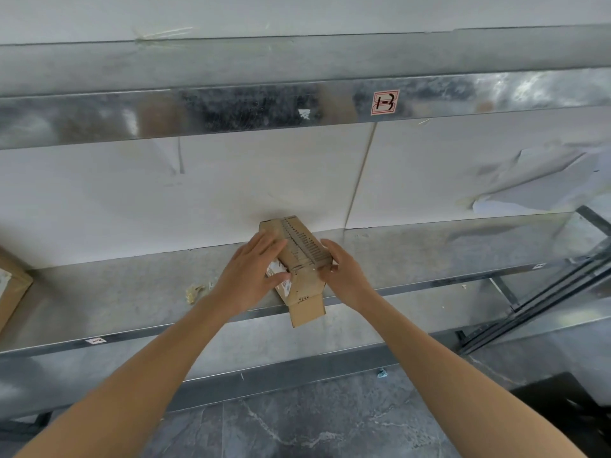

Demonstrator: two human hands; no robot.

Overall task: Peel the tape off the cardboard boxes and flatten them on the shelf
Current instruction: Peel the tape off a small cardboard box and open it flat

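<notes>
Nearest me, past both bare forearms, one open flap [307, 309] of the cardboard box [299, 256] hangs over the front lip of the metal shelf [132, 292], pointing back toward the camera. Just beyond it the left hand [254, 272] lies spread over the box's left side, fingers nearly straight and pressing down, thumb on a white label, holding nothing. The right hand [344, 276] grips the right edge, thumb pinching on top and the other fingers mostly hidden behind the card. The box sits mid-shelf, its long axis running front to back and leaning a little left, the far end touching the white wall [231, 193]. I judge this one about halfway done: its top shows a ribbed strip of bare corrugation (where tape was, I would guess), it looks low but not yet flat, and a crumpled scrap [193, 292] lies near the left hand. A second box [10, 289] at the left edge looks not yet flattened, so I judge more work remains.
</notes>
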